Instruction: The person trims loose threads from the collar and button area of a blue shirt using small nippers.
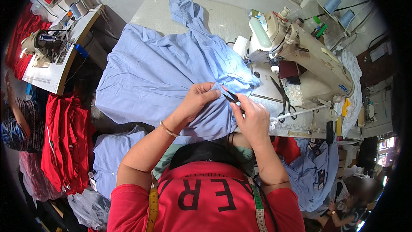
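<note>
A light blue shirt (150, 68) is spread over the sewing table, its near edge hanging towards my lap. My left hand (201, 98) is closed, pinching a fold of the shirt between thumb and fingers. In my right hand (254, 119) are small black thread snips (231, 98), their blades against the gathered cloth just beside my left fingertips. A little red shows on the fabric there, too small to make out. Right of my hands, large black scissors (283, 96) lie on the table beside the sewing machine (309, 51).
White cord (300, 112) runs along the table's near right edge. A second sewing machine (40, 45) stands on a table at the left. Red garments (66, 141) hang below it. Blue shirts (113, 159) lie left of my lap, and more blue garments (311, 172) hang at right.
</note>
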A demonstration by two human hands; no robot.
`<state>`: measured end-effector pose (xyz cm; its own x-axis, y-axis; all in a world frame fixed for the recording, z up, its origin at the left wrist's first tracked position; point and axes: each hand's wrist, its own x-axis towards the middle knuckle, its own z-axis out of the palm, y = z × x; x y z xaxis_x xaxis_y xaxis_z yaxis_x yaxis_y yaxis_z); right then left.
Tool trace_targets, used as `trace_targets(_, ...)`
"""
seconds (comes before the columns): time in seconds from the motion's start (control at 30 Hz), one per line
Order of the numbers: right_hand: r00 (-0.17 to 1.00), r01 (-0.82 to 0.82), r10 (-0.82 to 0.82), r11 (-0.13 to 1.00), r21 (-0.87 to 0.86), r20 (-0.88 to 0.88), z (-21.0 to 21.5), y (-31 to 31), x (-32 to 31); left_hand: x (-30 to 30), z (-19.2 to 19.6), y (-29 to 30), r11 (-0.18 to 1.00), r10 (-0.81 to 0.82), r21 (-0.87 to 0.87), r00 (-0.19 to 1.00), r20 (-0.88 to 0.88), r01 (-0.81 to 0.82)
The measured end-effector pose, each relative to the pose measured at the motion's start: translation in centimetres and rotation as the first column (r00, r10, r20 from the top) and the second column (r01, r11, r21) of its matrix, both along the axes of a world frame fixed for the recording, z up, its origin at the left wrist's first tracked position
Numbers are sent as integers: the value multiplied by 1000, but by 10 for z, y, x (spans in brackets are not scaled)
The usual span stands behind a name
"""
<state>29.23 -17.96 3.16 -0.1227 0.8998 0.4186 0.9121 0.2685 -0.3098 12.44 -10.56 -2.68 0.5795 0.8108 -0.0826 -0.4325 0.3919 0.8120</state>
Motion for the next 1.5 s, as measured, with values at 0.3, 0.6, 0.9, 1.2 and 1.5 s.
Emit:
trace_targets(0.3, 985, -53, 53, 999, 8, -165, -18, 5, 6, 0, 13, -4, 997, 1, -76, 1000, 13, 0)
trace_targets(0.6, 976, -87, 68, 993, -85, -204, -8, 7, 10, -3, 10, -3, 997, -19, -78, 1000, 8, 20)
trace_targets(0.9, 989, -140, 134, 983, -116, -59, 12, 11, 19, 0, 0, -1, 997, -9, 77, 998, -61, 14)
trace_targets(1.2, 983, -177, 182, 971, -160, 15, 22, 15, 22, 1, 3, -4, 985, 16, 171, 993, -115, 4)
trace_targets(1.5, 978, -193, 204, 958, -214, 32, 29, 19, 24, 1, 7, -5, 982, 27, 190, 993, -115, -5)
